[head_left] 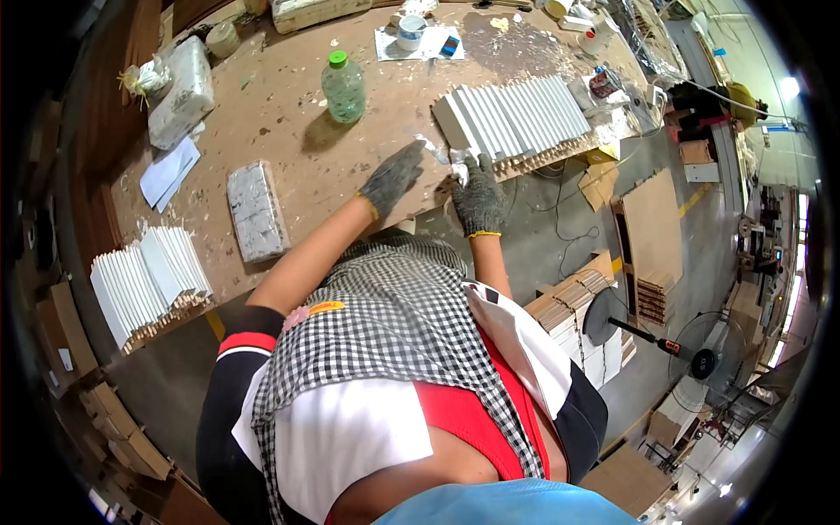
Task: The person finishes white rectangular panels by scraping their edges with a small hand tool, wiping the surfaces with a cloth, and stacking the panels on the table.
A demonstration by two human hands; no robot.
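My left hand [394,179], in a dark grey knit glove, lies flat over the brown worktable [297,188] with its fingers stretched out together. A thin white smear or scrap [430,147] shows just beyond its fingertips. My right hand [479,203], gloved the same way, is closed at the table's near edge. A small crumpled white piece [460,173], perhaps a rag, shows at its thumb side. Its fingertips reach the near corner of a row of white-painted wooden strips [516,114] with bare wooden pegs along their ends. Whether they touch the strips I cannot tell.
Left on the table are another batch of white strips [149,280], a plastic-wrapped block [256,210] and white papers [171,172]. A green-capped bottle [344,90] stands mid-table; a white tub [410,32] stands behind. Right of the table are cables, cardboard and a fan [700,360].
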